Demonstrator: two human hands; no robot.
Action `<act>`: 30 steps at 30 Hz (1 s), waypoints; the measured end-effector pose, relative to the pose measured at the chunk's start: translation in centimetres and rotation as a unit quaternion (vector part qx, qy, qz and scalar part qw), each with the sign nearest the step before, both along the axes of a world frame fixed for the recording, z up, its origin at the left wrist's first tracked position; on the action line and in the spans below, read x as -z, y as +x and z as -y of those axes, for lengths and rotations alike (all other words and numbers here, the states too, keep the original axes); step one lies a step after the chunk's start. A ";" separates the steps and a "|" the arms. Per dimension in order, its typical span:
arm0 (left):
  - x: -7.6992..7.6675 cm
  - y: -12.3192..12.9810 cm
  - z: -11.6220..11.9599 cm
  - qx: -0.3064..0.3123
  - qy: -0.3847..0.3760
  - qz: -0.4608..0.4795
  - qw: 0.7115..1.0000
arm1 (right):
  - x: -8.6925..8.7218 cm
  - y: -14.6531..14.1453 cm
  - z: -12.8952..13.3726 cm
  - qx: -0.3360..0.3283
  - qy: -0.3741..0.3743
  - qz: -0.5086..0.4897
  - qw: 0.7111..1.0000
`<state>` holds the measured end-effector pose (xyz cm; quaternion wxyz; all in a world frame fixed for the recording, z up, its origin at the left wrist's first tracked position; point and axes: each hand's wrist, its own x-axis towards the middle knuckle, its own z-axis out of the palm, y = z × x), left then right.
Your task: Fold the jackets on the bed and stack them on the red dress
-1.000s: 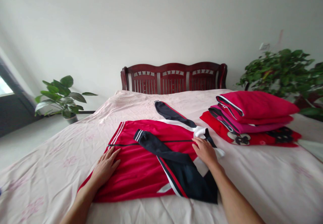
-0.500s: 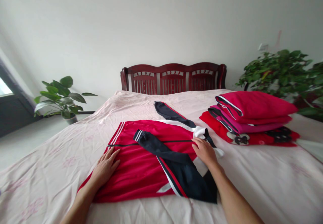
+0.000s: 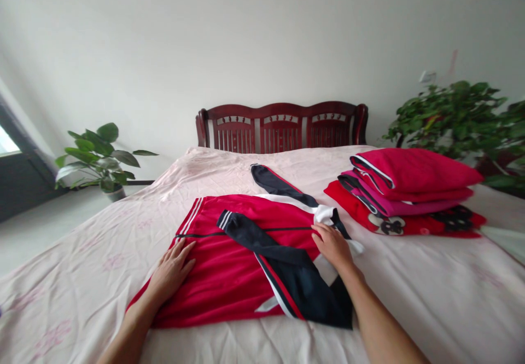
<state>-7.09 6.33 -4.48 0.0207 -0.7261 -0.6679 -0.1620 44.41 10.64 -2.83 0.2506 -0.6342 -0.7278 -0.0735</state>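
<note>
A red zip jacket (image 3: 213,282) with white and dark parts lies flat on the bed, its hem to the left and collar to the right. Its near dark sleeve (image 3: 283,265) is folded across the front; the far sleeve (image 3: 279,182) stretches away toward the headboard. My left hand (image 3: 174,268) rests flat on the hem's near side, fingers spread. Near the white collar (image 3: 324,214), my right hand (image 3: 333,246) lies on the jacket with its fingers apart, touching the cloth.
A stack of folded red and pink clothes (image 3: 414,175) sits to the right on the pale bedsheet (image 3: 410,293). Beyond the bed stands a dark wooden headboard (image 3: 281,128). Potted plants are at left (image 3: 102,156) and right (image 3: 455,117).
</note>
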 end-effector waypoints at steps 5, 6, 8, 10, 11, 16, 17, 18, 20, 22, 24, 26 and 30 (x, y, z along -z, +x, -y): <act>-0.7 -0.4 0.0 0.055 0.055 0.067 0.995 | -0.2 -0.1 0.1 0.002 -0.003 0.001 1.000; -1.1 -0.1 0.0 0.074 0.071 0.082 0.991 | -0.2 -0.1 0.1 0.005 -0.005 0.002 1.000; -2.0 0.9 -0.3 0.108 0.103 0.097 0.984 | -0.3 -0.2 0.2 0.009 -0.010 0.004 1.000; -2.9 2.7 -0.8 0.138 0.123 0.081 0.980 | -0.4 -0.3 0.3 0.010 -0.013 0.004 1.000; -3.3 3.8 -1.1 0.157 0.125 0.060 0.978 | -0.4 -0.4 0.3 0.010 -0.014 0.004 1.000; -4.8 9.0 -3.7 0.239 0.130 -0.077 0.959 | -0.7 -0.6 0.5 0.012 -0.019 -0.006 1.000; -5.1 9.8 -4.2 0.247 0.129 -0.081 0.957 | -0.7 -0.6 0.5 0.012 -0.020 -0.008 1.000; -5.3 10.4 -4.7 0.255 0.123 -0.072 0.956 | -0.7 -0.6 0.5 0.013 -0.021 -0.008 1.000; -5.8 11.2 -5.7 0.266 0.107 -0.030 0.957 | -0.6 -0.6 0.6 0.012 -0.020 -0.006 1.000; -6.6 11.4 -6.5 0.263 0.100 0.013 0.959 | -0.6 -0.6 0.6 0.008 -0.015 -0.003 1.000; -7.8 11.1 -7.2 0.236 0.104 0.049 0.965 | -0.6 -0.6 0.7 0.004 -0.012 -0.003 1.000; -9.5 10.0 -7.7 0.187 0.101 0.110 0.971 | -0.6 -0.6 0.8 0.002 -0.009 -0.009 1.000; -13.2 5.7 -7.6 0.125 0.070 0.227 0.963 | -0.6 -0.4 0.8 -0.032 0.005 -0.056 0.998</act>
